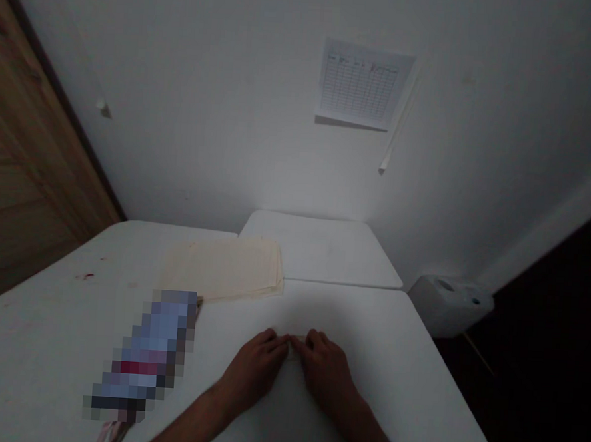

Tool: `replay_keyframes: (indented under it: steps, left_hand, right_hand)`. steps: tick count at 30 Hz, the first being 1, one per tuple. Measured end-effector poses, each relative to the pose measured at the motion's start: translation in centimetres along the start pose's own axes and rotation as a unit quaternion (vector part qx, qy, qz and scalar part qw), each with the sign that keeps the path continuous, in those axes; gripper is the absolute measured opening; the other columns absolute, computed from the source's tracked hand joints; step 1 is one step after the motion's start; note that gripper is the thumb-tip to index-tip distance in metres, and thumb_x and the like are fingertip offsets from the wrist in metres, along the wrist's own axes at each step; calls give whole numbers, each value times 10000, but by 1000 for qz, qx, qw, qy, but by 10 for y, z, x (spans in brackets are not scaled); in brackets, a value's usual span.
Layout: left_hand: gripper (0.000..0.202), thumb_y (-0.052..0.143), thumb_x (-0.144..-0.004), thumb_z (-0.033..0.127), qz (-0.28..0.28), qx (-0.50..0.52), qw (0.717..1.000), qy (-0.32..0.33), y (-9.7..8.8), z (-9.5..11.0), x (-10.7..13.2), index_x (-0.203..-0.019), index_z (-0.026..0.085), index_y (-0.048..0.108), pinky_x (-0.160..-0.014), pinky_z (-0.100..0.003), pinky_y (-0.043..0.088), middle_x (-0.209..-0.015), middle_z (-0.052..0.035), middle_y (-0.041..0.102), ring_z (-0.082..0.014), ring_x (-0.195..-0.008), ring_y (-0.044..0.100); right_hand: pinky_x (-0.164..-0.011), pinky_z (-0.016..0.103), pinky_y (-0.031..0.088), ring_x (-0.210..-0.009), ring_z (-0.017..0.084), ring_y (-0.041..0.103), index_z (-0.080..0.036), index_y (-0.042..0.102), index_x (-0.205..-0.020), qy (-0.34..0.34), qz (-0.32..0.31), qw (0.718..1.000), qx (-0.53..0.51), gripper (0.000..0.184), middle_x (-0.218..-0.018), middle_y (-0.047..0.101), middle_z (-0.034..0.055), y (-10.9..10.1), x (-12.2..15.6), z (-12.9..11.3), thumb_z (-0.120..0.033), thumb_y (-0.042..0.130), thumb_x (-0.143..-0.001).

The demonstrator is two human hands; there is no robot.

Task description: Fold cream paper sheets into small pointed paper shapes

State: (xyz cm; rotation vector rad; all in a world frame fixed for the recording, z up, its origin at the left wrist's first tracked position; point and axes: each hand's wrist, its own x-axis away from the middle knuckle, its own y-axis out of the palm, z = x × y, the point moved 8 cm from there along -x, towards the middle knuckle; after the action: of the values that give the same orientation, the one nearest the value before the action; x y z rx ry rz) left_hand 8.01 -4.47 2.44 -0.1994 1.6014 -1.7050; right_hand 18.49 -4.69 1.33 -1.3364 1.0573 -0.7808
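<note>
My left hand point(261, 364) and my right hand point(325, 364) meet over the white table. Their fingers are closed, with the thumbs and fingertips nearly touching. Between them is a small pale piece that looks like folded paper point(295, 353), pinched close to the tabletop. Most of it is hidden by the fingers, and in the dim light its shape is hard to make out. Up and to the left of my hands lies a stack of cream paper sheets point(222, 266), its edges slightly uneven.
A pixel-blurred object point(147, 349) lies left of my left arm, a pinkish strap point(109, 433) at its lower end. The white table point(392, 360) meets a smaller white board point(324, 249) by the wall. A printed sheet point(366, 85) hangs above; a white box point(450, 307) stands right.
</note>
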Motion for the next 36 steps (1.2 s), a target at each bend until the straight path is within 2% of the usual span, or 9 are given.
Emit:
replay_keyframes:
  steps: [3, 8, 14, 17, 21, 24, 28, 32, 36]
  left_hand:
    - [227, 550, -842, 44, 6, -3, 1000, -5, 2, -1, 1, -1023, 155, 630, -789, -341, 563, -1115, -71, 686, -213, -888, 579]
    - [240, 551, -826, 29, 6, -14, 1000, -11, 1, 0, 1, -1017, 154, 624, -774, -334, 564, -1089, -74, 696, -216, -883, 579]
    - [194, 545, -838, 48, 13, -31, 999, -3, -1, 2, 0, -984, 149, 622, -778, -330, 560, -1090, -75, 689, -214, -885, 567]
    - [141, 530, -866, 69, 9, -56, 998, 14, 2, 5, -6, -871, 168, 631, -743, -325, 556, -1006, -69, 697, -201, -823, 574]
    - [202, 496, -903, 92, 8, -52, 998, 36, 6, 9, -17, -764, 177, 615, -740, -321, 542, -825, -55, 665, -196, -794, 584]
    - [215, 457, -890, 45, -1, -22, 998, 57, 8, 11, -20, -905, 165, 635, -824, -326, 529, -967, -78, 680, -191, -869, 602]
    - [442, 453, -797, -24, -58, -40, 995, 74, 17, 13, -21, -1196, 121, 577, -962, -380, 480, -1256, -118, 621, -229, -1050, 591]
    - [531, 447, -752, -29, -111, -65, 990, 65, 28, 11, -19, -1260, 93, 544, -983, -392, 467, -1318, -133, 581, -253, -1135, 566]
    - [567, 431, -737, -41, -110, -63, 991, 47, 34, 8, -17, -1275, 104, 536, -994, -405, 456, -1335, -135, 569, -254, -1169, 553]
  right_hand:
    - [-706, 276, 430, -876, 198, 556, -302, 499, -1300, 20, -5, 1000, -2, 453, -988, 583, 59, -5, 5, 2, -110, 497, -890]
    - [-737, 292, 429, -895, 204, 546, -277, 496, -1311, 49, 1, 999, -6, 439, -1015, 569, 73, -13, 15, 9, -145, 492, -891]
    - [-739, 291, 422, -900, 203, 543, -278, 509, -1299, 66, 21, 998, -10, 356, -997, 569, 72, -14, 19, 16, -235, 462, -948]
    - [-721, 288, 416, -877, 198, 544, -271, 522, -1279, 61, 36, 997, 4, 329, -984, 579, 72, -15, 19, 16, -241, 468, -955]
    - [-703, 288, 407, -856, 200, 541, -251, 530, -1258, 40, 52, 997, 31, 328, -960, 590, 71, -18, 19, 13, -210, 508, -933]
    - [-702, 287, 403, -850, 198, 537, -242, 534, -1247, 31, 65, 997, 41, 326, -946, 591, 68, -18, 19, 12, -204, 526, -923]
    - [-702, 292, 402, -849, 203, 535, -232, 567, -1198, 18, 68, 996, 58, 291, -930, 597, 67, -17, 18, 12, -182, 542, -913]
    - [-707, 309, 412, -856, 214, 542, -228, 587, -1171, 11, 55, 996, 69, 277, -937, 607, 65, -18, 24, 14, -163, 546, -905]
    - [-715, 317, 422, -860, 217, 550, -226, 582, -1194, 21, 50, 996, 65, 301, -933, 608, 65, -19, 38, 20, -167, 548, -901]
